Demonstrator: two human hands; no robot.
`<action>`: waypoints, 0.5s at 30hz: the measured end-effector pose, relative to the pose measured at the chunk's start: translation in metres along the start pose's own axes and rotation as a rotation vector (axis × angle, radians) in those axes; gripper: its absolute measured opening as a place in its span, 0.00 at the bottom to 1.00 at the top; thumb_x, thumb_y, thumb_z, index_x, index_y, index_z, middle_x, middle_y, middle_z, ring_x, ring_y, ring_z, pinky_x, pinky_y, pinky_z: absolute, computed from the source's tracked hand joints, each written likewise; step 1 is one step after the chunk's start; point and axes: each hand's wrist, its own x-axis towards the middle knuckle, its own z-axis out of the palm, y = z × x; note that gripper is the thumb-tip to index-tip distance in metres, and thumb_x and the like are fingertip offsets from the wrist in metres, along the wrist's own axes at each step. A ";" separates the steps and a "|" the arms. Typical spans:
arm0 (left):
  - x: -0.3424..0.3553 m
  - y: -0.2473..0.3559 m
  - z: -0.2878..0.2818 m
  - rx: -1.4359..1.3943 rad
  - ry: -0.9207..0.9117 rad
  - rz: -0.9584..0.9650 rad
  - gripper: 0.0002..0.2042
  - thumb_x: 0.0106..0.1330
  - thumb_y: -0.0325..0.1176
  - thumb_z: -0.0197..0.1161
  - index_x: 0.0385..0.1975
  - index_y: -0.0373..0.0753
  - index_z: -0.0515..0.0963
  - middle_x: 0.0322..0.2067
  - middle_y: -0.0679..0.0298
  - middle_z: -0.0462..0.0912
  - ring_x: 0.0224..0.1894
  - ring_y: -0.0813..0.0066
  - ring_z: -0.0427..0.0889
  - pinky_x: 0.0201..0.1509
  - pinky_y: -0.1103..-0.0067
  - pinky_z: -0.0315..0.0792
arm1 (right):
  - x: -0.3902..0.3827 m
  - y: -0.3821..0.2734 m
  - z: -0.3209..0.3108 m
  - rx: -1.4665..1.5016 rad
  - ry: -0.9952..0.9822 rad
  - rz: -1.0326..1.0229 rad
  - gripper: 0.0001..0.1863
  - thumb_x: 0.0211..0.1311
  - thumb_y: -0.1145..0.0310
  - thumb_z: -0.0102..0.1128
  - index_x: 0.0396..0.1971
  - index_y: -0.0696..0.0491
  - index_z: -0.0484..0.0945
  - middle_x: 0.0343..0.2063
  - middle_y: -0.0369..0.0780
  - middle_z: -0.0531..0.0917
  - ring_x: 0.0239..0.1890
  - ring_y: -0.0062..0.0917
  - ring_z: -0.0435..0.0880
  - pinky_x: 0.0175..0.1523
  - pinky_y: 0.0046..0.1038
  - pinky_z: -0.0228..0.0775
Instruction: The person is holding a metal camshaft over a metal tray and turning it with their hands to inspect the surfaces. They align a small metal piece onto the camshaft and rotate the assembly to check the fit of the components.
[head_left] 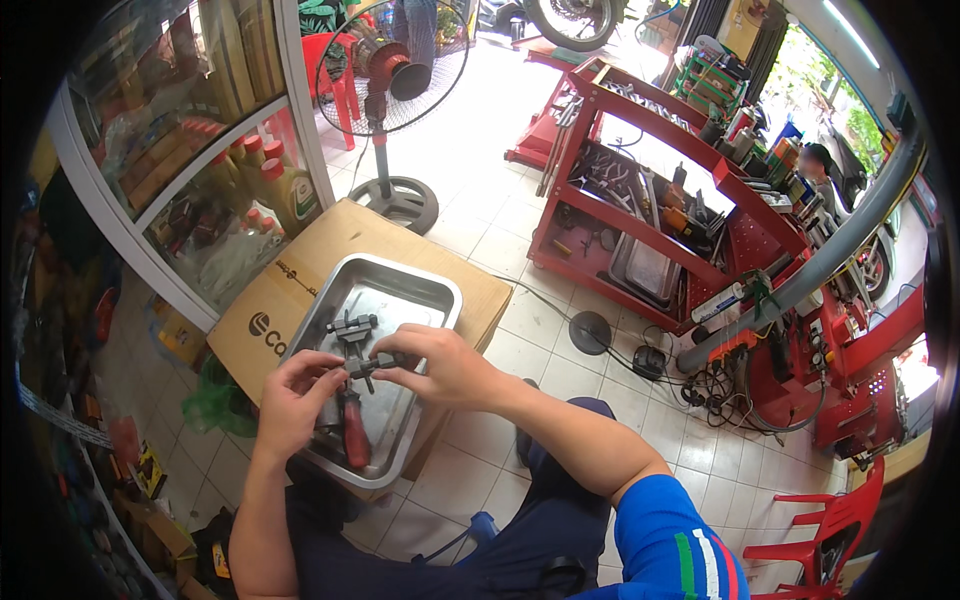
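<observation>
Over a metal tray [447, 285], both my hands work at a dark metal clamp-like tool [362, 369] with a thin crossbar. My right hand [440, 365] grips its right end between thumb and fingers. On the other side, my left hand [297, 398] pinches its left end with fingertips. A similar dark metal piece [352, 326] lies in the tray just beyond my fingers. Below the held tool is a screwdriver with a red handle [355, 435], its far end hidden under the tool and hands. Beside that handle, another small metal item is partly covered by my left hand.
The tray rests on a cardboard box [350, 230]. Behind it stands a fan [385, 130]. A glass cabinet [185, 255] with bottles is at left. To the right are a red tool cart [640, 225], cables on the tiled floor [520, 320], and a red plastic chair [830, 535].
</observation>
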 end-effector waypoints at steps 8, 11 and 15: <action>0.000 -0.005 0.000 -0.037 0.043 0.005 0.09 0.69 0.24 0.69 0.47 0.34 0.81 0.37 0.66 0.85 0.38 0.80 0.85 0.41 0.82 0.75 | 0.000 -0.002 0.001 0.007 0.019 -0.010 0.16 0.66 0.61 0.71 0.47 0.54 0.83 0.38 0.45 0.84 0.41 0.40 0.85 0.47 0.37 0.77; 0.000 -0.004 0.000 -0.034 0.033 -0.073 0.09 0.68 0.23 0.69 0.47 0.33 0.81 0.38 0.66 0.86 0.39 0.80 0.84 0.43 0.82 0.76 | 0.000 -0.001 -0.001 -0.014 0.008 0.009 0.16 0.66 0.61 0.71 0.47 0.54 0.83 0.38 0.44 0.84 0.41 0.40 0.85 0.46 0.36 0.77; 0.001 -0.008 -0.003 -0.060 0.021 -0.029 0.11 0.66 0.21 0.71 0.47 0.32 0.82 0.41 0.64 0.86 0.41 0.79 0.85 0.46 0.81 0.78 | -0.001 -0.002 -0.001 -0.005 -0.010 0.050 0.16 0.66 0.61 0.71 0.47 0.54 0.83 0.38 0.44 0.85 0.40 0.39 0.85 0.46 0.35 0.77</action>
